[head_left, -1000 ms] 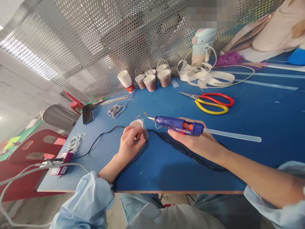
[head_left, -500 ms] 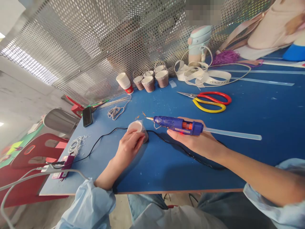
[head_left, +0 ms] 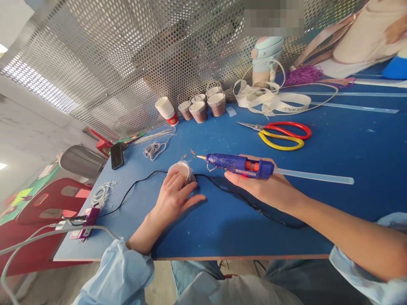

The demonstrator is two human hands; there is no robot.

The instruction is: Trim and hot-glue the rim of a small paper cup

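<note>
My right hand is closed round a blue hot glue gun, its metal nozzle pointing left and a long clear glue stick jutting from the back. Left of the nozzle, a small paper cup rests on the blue table. My left hand lies over the near side of this cup, fingertips against it, with the fingers loosened and the thumb stretched away to the right. The fingers partly hide the cup.
Scissors with red and yellow handles lie beyond the glue gun. Farther back stand several small handled cup baskets, stacked paper cups and a ribbon tangle. A black cord crosses the table. A phone sits left.
My left hand has loosened its grip on the paper cup, spreading its fingers and moving the thumb off to the right. The glue gun stays almost where it was.
</note>
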